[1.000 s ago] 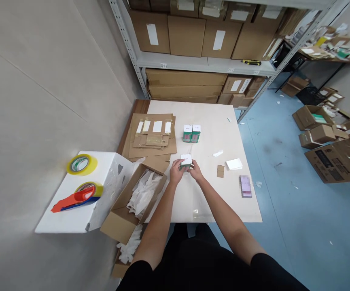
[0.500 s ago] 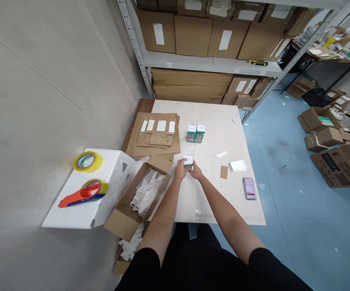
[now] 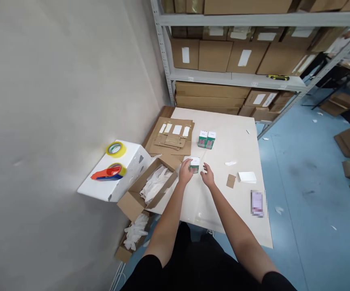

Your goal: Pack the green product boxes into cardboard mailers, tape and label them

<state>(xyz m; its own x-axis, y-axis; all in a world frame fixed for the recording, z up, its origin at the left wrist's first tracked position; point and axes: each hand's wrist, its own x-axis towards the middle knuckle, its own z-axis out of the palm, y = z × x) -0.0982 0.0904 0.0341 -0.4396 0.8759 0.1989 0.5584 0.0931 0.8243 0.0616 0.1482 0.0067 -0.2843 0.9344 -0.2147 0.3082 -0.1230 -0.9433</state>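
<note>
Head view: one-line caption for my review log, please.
Left hand grips a small green-and-white box on the white table; right hand open beside it, two matching boxes behind.

bright, even light — edges warped, soft shadows

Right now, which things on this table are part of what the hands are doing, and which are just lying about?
In hand:
- left hand gripping the small green-and-white carton
- right hand, open, just beside it
- pair of matching green-and-white cartons farther back

Lying about:
- flattened brown cardboard stack
- white flat card
- small brown cardboard scrap
- yellow tape roll
</note>
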